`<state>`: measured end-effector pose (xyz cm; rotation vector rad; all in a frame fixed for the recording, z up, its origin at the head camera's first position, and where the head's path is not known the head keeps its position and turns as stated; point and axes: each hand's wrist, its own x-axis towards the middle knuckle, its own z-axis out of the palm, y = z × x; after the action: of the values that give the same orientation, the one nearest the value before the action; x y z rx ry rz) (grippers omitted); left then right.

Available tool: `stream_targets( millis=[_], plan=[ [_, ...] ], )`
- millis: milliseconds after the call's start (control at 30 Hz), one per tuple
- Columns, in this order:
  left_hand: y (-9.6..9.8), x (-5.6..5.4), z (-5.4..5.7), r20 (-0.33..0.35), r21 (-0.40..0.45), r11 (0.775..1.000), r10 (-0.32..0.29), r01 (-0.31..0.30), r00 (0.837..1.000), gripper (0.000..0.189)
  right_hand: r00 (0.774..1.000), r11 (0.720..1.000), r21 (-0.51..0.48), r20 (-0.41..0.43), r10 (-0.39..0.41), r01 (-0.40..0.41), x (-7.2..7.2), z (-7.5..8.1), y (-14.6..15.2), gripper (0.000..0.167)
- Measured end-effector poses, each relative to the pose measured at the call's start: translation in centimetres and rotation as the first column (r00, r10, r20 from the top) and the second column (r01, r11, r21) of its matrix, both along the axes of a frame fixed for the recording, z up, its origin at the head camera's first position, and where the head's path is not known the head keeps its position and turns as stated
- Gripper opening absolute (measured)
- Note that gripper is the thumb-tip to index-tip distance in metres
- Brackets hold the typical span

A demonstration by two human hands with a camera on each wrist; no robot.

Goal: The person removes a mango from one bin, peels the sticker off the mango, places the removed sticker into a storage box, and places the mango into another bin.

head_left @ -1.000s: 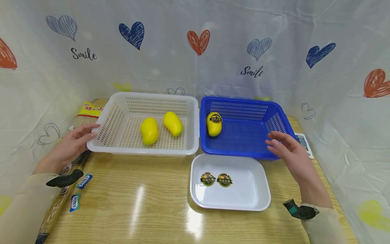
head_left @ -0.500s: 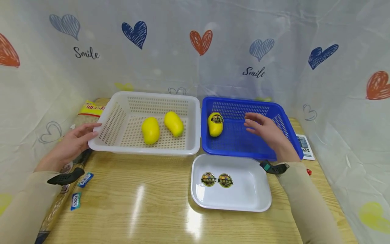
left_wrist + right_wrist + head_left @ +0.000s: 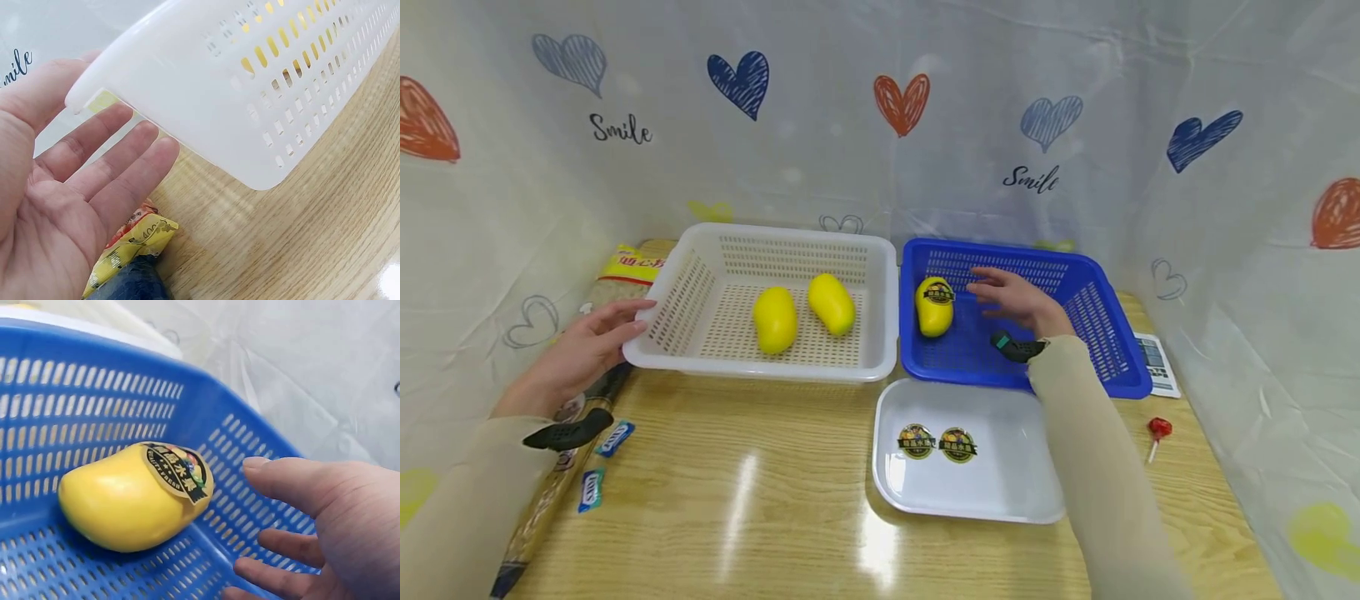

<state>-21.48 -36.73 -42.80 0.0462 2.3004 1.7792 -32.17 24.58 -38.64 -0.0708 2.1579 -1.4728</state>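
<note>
Three yellow mangoes are in view. One mango [image 3: 934, 307] bearing a black and gold sticker [image 3: 180, 472] lies at the left end of the blue basket [image 3: 1112, 329]. My right hand [image 3: 1018, 296] reaches into that basket, fingers spread and apart from the mango, as the right wrist view confirms. Two mangoes without stickers, a left one [image 3: 775, 321] and a right one [image 3: 832, 304], rest in the white basket [image 3: 760, 367]. My left hand [image 3: 583, 354] touches its left rim; in the left wrist view several nearly straight fingers lie under the rim.
In front of the blue basket stands a white tray [image 3: 970, 492] with two stickers [image 3: 958, 445] inside. Packets [image 3: 628, 265] lie left of the white basket, near two small wrapped candies [image 3: 615, 437]. A red lollipop [image 3: 1160, 428] lies at the right. A curtain [image 3: 820, 150] hangs behind.
My right hand has moved left from the blue basket's right rim to near the stickered mango, uncovering the lollipop. My left hand stays at the white basket's rim.
</note>
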Motion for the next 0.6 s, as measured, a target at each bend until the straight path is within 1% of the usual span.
stream_targets(
  millis=[100,233,433,500,600],
  plan=[
    [0.1,-0.1,-0.1,-0.002,0.004,1.0,0.001,-0.001,1.0,0.05,0.998,0.999,-0.043,0.05,-0.023,0.026,-0.3,-0.5,-0.5,0.063],
    [0.0,-0.1,-0.1,-0.003,0.006,1.0,0.002,-0.002,1.0,0.049,0.996,0.996,-0.082,0.084,-0.032,0.039,-0.9,-1.7,-1.1,0.062],
    [-0.1,-0.2,-0.3,-0.006,0.037,0.999,0.007,-0.007,1.0,0.046,0.995,0.991,-0.13,0.094,0.03,-0.018,-1.5,-2.5,-2.3,0.059],
    [-0.1,-0.2,-0.4,-0.007,0.048,0.999,0.01,-0.01,1.0,0.044,0.994,0.991,-0.129,0.097,0.059,-0.046,-1.6,-2.7,-2.8,0.058],
    [-0.1,-0.2,-0.4,-0.005,0.049,0.999,0.013,-0.013,1.0,0.044,0.99,0.991,-0.111,0.111,0.082,-0.069,-1.8,-2.9,-3.3,0.056]
  ],
)
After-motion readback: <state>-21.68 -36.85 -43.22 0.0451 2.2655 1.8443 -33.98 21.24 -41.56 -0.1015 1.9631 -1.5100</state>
